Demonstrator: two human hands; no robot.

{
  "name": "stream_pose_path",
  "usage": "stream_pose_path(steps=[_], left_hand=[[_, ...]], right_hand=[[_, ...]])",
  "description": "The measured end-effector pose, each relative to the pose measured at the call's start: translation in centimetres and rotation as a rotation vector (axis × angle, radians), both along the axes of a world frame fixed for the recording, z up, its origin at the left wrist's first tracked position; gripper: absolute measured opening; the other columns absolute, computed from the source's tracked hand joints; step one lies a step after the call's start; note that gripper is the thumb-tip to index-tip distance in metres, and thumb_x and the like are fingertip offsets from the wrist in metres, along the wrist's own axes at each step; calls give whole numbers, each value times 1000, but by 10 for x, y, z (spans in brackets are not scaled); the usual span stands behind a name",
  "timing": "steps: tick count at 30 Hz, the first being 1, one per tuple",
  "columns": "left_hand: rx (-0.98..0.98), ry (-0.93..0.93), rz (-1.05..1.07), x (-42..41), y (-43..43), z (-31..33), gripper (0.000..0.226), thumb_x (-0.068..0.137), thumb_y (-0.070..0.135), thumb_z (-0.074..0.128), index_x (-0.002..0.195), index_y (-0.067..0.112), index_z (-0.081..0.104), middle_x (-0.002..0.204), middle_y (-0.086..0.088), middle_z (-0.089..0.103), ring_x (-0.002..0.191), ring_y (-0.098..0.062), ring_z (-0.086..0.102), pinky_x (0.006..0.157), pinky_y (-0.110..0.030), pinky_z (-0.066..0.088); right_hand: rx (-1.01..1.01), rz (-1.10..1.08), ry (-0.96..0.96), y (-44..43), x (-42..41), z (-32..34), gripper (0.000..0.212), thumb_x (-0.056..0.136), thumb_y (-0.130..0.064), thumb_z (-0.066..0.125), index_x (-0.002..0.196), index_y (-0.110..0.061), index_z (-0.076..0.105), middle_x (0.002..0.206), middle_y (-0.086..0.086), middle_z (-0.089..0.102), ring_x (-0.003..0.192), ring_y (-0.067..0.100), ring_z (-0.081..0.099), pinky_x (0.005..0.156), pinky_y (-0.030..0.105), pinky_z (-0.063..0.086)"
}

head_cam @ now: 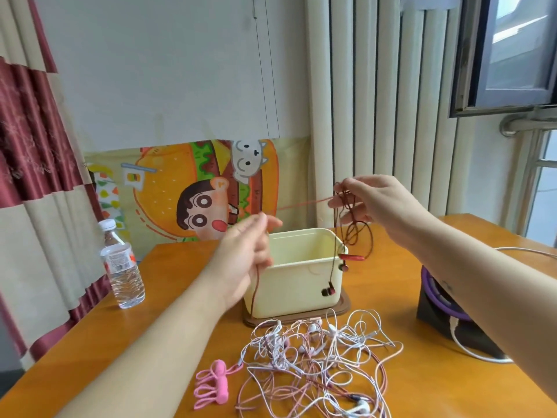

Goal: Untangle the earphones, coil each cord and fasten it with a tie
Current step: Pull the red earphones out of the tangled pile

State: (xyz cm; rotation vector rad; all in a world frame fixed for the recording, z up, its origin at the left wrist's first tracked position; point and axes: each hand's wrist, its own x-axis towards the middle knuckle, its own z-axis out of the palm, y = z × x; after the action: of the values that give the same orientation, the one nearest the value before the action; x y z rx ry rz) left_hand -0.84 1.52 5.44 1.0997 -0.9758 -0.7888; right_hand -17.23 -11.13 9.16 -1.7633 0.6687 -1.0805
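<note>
One orange bench (446, 387) fills the lower half of the frame, and all I work with lies on it or hangs above it. At its centre stands a cream tub (295, 285). Below the tub, in the lower middle, sprawls the heap of pink and white earphones (316, 357), many thin cords crossed over one another.

Above the tub I hold the dark red earphone cord (301, 203). My right hand (373, 200), right of centre, pinches a few gathered loops between thumb and fingertips. My left hand (247, 254), left of centre and blurred, has its fingers curled round the same cord. One stretch runs taut between the two hands, and a tail drops from the left hand in front of the tub. At the lower left of the heap lie the pink ties (214, 384), bunched together. Smallest of all, the red earbuds (328, 291) dangle against the tub's right side.

I judge the cord light, limp and thin. It will slide through a loose pinch, and the loops will likely spring open if my right hand eases. The place to grip is where the loops cross, not the earbuds, whose joints look the weakest part. The ties look soft and easy to bend.
</note>
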Motion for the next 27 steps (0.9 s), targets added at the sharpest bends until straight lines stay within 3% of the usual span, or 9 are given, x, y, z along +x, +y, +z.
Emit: stream_pose_path(steps=[4,6,8,11,15,18,21,24,27], left_hand=[[-123,71,55,14,5,22,30,102,25,35,88,16,60,47,10,27,39,-3,24,55,-22,32],[-139,31,58,18,5,30,30,103,26,35,93,18,62,49,11,29,40,-3,26,55,-20,35],[-147,-43,71,20,3,36,30,103,27,34,101,21,63,51,11,31,41,-2,27,54,-19,37],[-136,-152,57,17,1,42,29,103,27,34,110,24,62,52,12,31,44,-3,27,53,-18,36],[-114,-211,24,10,-3,48,29,103,26,35,113,21,61,54,11,31,46,-4,26,51,-16,38],[-101,-174,7,6,-8,48,30,103,26,35,117,16,60,53,11,30,44,-4,25,51,-17,36],[-112,-153,-21,-4,-12,47,27,103,25,36,109,18,62,52,12,29,42,-3,24,51,-17,35],[-139,-169,-19,-11,-14,49,28,103,24,35,98,21,62,50,13,30,41,-2,26,51,-17,34],[-184,-198,41,-6,-13,51,29,104,23,35,94,20,62,49,14,30,42,-3,25,48,-16,33]], right_hand=[[-13,-54,56,-9,1,-13,26,95,-26,54,100,-3,66,83,7,69,64,18,58,69,30,52],[-121,-68,196,-11,2,-18,32,91,-39,58,101,-11,66,82,3,68,73,16,60,75,32,52],[-237,-8,346,-6,3,-21,48,80,-58,57,103,-16,66,89,5,69,84,18,64,81,34,51],[-390,74,484,-1,8,-25,75,67,-71,56,101,-4,67,100,22,66,93,36,62,82,44,53],[-333,81,409,0,15,-22,36,87,-44,59,87,-10,71,66,3,61,62,21,52,63,29,43],[-105,297,326,13,19,-22,29,85,-37,65,99,-12,71,70,1,60,67,12,54,64,24,48],[-129,439,501,28,36,-42,36,82,-37,69,114,-20,67,68,-13,60,65,6,56,72,24,53],[-215,486,677,38,49,-71,27,82,-41,70,103,-25,72,85,-13,71,80,7,62,84,27,51],[-254,444,825,35,50,-86,22,87,-39,64,89,-20,75,70,-6,66,63,5,53,63,19,42]])
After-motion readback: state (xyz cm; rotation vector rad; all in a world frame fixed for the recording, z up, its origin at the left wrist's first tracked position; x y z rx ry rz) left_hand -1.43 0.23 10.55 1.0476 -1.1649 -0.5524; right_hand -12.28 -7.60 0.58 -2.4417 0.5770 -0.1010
